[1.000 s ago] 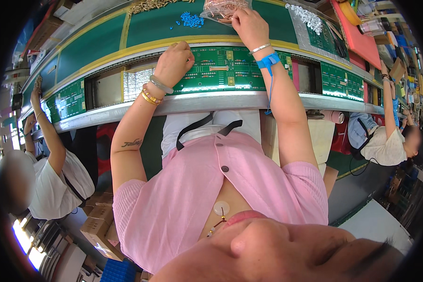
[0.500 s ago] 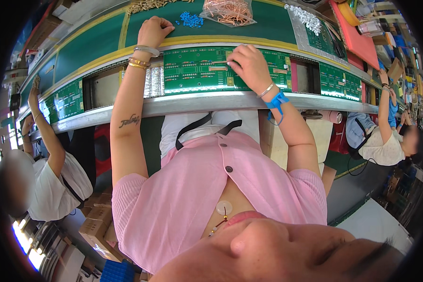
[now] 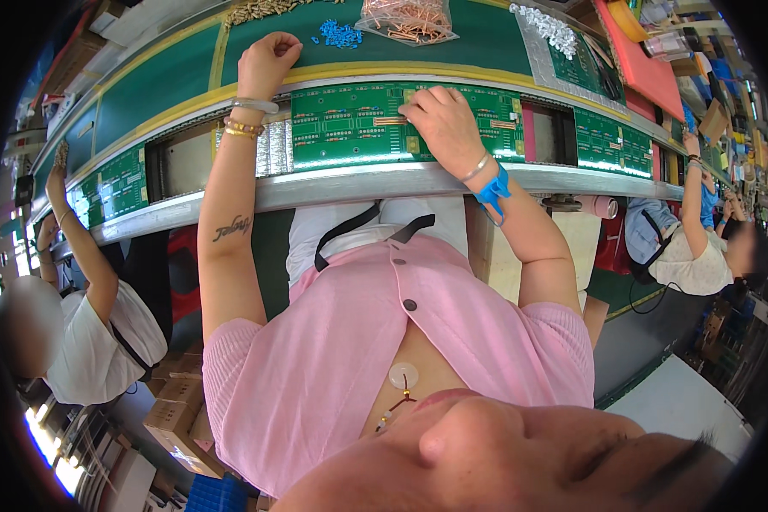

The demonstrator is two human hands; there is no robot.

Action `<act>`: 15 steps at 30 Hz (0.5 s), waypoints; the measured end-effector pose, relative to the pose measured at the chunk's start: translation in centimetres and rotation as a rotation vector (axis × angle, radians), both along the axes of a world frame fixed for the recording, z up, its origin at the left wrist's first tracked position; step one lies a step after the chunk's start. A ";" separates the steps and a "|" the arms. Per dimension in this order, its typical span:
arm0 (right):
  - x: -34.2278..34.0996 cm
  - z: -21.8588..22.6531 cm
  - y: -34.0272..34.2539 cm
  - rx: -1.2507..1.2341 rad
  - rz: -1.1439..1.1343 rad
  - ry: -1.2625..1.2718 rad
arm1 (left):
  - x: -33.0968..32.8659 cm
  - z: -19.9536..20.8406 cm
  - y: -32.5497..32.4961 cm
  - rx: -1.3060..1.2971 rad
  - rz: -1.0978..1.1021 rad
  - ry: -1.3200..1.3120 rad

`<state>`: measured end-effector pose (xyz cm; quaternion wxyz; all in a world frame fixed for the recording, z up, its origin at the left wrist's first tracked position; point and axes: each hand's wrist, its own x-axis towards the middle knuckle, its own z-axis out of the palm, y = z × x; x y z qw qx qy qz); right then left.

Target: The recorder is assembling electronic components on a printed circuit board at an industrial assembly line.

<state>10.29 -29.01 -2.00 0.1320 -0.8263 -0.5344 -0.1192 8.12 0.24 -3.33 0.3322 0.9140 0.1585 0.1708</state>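
Note:
A green circuit board point(image 3: 341, 145) lies in the metal-edged rail before me, set with rows of small parts. Over its middle, my right hand point(image 3: 445, 128) has its fingertips pressed together; what they hold, if anything, is hidden. Beside those fingertips, copper-coloured strips point(image 3: 390, 122) lie across the board. My left hand point(image 3: 264, 66) is above the green belt, just past the board's far left corner, with thumb and fingers closed. I cannot make out anything in them. A small heap of blue parts point(image 3: 340, 35) is to the right of this hand.
Beyond the rail, a clear bag of copper-coloured pins point(image 3: 410, 21), tan parts point(image 3: 264, 8) and white parts point(image 3: 544, 32) lie on the belt. More boards point(image 3: 614, 143) sit along the rail. Co-workers point(image 3: 102, 333) work on both sides.
My right hand has shifted slightly left over the board, its fingers more bunched. The left hand stays closed near the blue parts. The whole view has slid a little.

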 end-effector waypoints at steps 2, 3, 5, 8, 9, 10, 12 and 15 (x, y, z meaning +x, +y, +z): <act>-0.6 0.3 -0.5 0.028 -0.008 -0.001 | -0.8 0.3 -0.3 -0.030 -0.006 -0.018; -0.9 -0.2 -0.8 -0.021 -0.007 -0.023 | -1.3 0.6 -0.5 -0.107 -0.046 -0.018; -1.2 -0.4 -1.2 -0.068 -0.003 -0.043 | -2.3 0.7 -0.8 -0.182 -0.081 -0.015; -1.0 -0.2 -1.5 -0.042 0.004 -0.043 | -4.0 0.3 -1.1 -0.295 -0.219 0.062; -0.4 -0.1 -1.4 0.020 -0.001 0.033 | -4.6 0.1 -1.2 -0.269 -0.248 0.096; 0.3 -0.1 -1.3 0.081 -0.006 0.109 | -5.2 0.1 -1.3 -0.243 -0.276 0.131; 1.7 -0.2 -1.0 0.155 -0.021 0.109 | -6.0 1.5 -2.3 -0.187 -0.243 0.235; 2.7 -0.2 -0.4 0.279 -0.106 0.152 | -6.5 1.6 -2.5 0.054 -0.307 0.209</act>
